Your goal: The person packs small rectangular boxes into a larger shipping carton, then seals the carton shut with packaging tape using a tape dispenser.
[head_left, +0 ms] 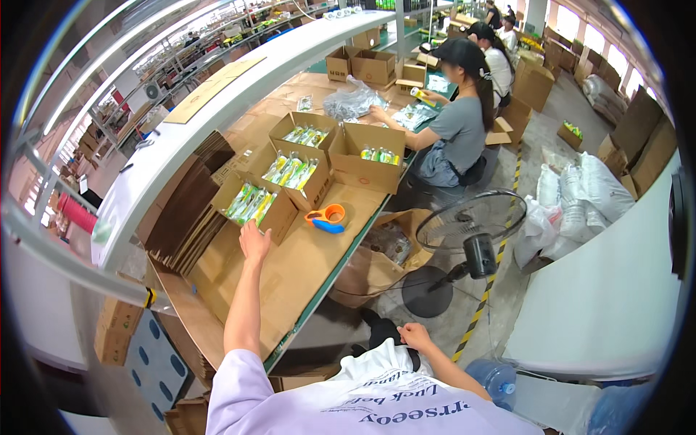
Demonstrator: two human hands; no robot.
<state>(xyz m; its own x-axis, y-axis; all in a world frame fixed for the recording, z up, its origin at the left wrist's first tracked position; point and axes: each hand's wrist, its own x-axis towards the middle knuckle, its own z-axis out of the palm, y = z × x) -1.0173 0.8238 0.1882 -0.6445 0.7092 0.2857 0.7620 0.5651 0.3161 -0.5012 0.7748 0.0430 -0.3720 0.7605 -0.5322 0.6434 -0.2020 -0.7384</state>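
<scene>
Pale lilac and white, the shirt of the wearer fills the lower edge, its dark lettering upside down. Just above it, at the waist, the right hand is bent with its fingers curled, near something black; I cannot tell whether it grasps anything. The left arm reaches out over the table, and the left hand is at the near edge of the front box, fingers partly bent; whether they grip the cardboard or only rest there, I cannot tell.

This box stands open on the table, filled with green, white and yellow packs. Just behind it are the second box and the third box, both open and loaded alike; the flapped box to their right also holds packs. An orange-and-blue tape dispenser lies on the table, right of the front box. Flat cardboard is stacked along the left side.

Farther up the table, a co-worker in a black cap holds a yellow item beside clear plastic bags. A black fan stands on the floor, right of the table.
</scene>
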